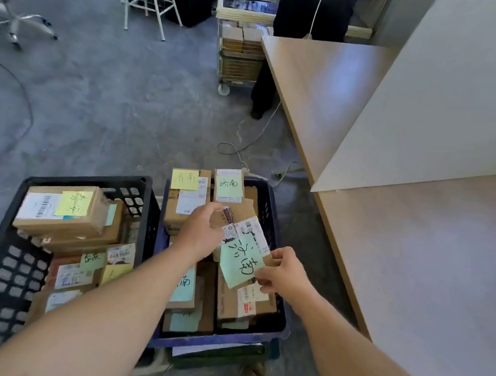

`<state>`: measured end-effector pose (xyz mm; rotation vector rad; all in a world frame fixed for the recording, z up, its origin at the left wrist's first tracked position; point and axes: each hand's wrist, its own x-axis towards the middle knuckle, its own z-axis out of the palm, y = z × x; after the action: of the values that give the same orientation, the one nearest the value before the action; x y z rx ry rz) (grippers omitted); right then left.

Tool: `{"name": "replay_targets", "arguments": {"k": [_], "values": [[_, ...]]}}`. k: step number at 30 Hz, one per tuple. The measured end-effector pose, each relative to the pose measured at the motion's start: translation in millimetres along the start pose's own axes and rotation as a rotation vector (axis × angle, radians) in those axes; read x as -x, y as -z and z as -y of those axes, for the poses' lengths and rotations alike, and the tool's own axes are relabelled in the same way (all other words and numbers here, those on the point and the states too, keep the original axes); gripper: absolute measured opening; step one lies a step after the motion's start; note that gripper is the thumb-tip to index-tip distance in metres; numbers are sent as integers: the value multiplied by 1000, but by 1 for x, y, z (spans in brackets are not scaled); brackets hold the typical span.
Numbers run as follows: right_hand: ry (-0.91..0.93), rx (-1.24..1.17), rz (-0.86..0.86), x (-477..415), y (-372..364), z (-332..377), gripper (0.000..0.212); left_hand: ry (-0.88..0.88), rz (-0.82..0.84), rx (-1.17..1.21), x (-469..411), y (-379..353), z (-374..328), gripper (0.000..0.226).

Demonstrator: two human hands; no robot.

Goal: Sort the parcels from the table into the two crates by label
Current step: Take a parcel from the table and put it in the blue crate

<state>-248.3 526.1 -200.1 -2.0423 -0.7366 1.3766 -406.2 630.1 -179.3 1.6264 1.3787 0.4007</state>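
Low in the middle of the frame, both hands hold one small cardboard parcel (244, 246) above the blue crate (271, 215). The left hand (202, 233) grips its upper left end, fingers curled over the edge; the right hand (281, 273) pinches its lower right corner. A green handwritten note (240, 265) and a white barcode label cover the top of the parcel, which is tilted.

The blue crate is nearly full of labelled boxes, two at its far end carrying a yellow note (184, 179) and a green note (228, 187). Just to its left stands the black crate (9, 268), also packed with parcels, the topmost box (63, 209) bearing a yellow note.

The pale wooden tabletop (419, 255) fills the right side of the frame. At the upper centre, a wire cart (240, 59) of boxes stands beside a person in dark clothes (311, 14).
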Motion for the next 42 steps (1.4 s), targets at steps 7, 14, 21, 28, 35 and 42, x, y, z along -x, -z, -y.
{"name": "replay_targets", "arguments": {"k": [7, 14, 21, 28, 35, 42], "values": [[66, 23, 98, -47, -3, 26, 47, 133, -77, -29, -27, 12, 4, 62], [66, 220, 251, -63, -59, 7, 53, 328, -151, -19, -6, 29, 62, 50], [-51, 236, 264, -54, -101, -33, 45, 434, -24, -68, 9, 24, 121, 52], [-200, 28, 201, -36, -134, -89, 37, 481, 103, -39, 17, 3, 154, 77], [-229, -39, 73, -38, -161, -111, 39, 480, 215, -36, 38, -26, 184, 79], [-106, 139, -66, -51, -156, -112, 40, 404, 217, -25, 16, -48, 187, 80]]}}
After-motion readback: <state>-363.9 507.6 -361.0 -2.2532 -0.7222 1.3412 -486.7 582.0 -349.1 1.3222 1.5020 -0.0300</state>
